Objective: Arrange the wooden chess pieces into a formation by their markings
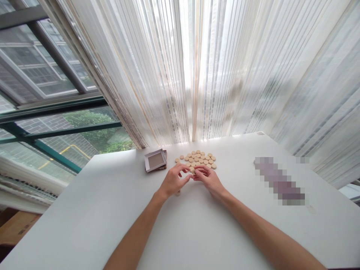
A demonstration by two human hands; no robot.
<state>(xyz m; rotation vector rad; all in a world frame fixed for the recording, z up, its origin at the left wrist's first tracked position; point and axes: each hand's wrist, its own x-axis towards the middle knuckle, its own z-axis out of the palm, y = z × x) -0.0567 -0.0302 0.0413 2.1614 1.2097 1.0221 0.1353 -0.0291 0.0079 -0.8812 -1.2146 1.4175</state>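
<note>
Several round, pale wooden discs (199,159) lie flat in a cluster on the white table (112,217). My left hand (173,180) and my right hand (209,179) meet at the near edge of the cluster, fingertips pinched together around one disc (192,170). Another small disc (177,193) lies on the table just under my left hand. An open grey cardboard box (155,160) with a brown inside sits to the left of the discs.
Sheer striped curtains (213,71) hang behind the table's far edge. A window (47,93) with dark frames is at the left. A blurred-out patch (279,180) lies on the right part of the table. A cardboard carton (17,225) stands low at the left.
</note>
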